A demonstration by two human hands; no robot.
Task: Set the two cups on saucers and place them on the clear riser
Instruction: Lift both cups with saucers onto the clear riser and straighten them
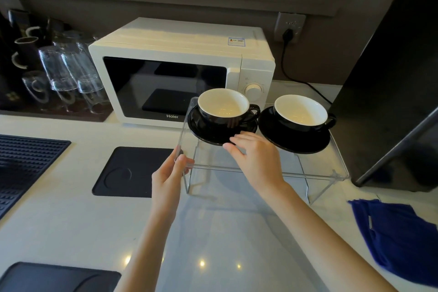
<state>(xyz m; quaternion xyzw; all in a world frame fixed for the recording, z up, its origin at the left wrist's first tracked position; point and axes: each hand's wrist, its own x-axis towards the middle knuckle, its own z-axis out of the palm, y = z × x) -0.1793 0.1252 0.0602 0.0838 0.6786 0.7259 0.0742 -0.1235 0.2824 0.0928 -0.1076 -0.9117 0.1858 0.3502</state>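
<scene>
Two black cups with white insides stand upright on black saucers on top of the clear riser [315, 170]. The left cup [224, 108] sits on the left saucer [201, 129], the right cup [301, 111] on the right saucer [296, 140]. My left hand [170, 178] pinches the riser's front left corner. My right hand [256, 159] hovers over the riser top, fingers apart, its fingertips at the front rim of the left saucer. It holds nothing.
A white microwave [180, 71] stands just behind the riser. Upturned glasses [71, 69] sit on a dark tray at the far left. A black mat [130, 173] lies left of the riser, a blue cloth [398, 239] at the right, a dark appliance [391, 102] beside it.
</scene>
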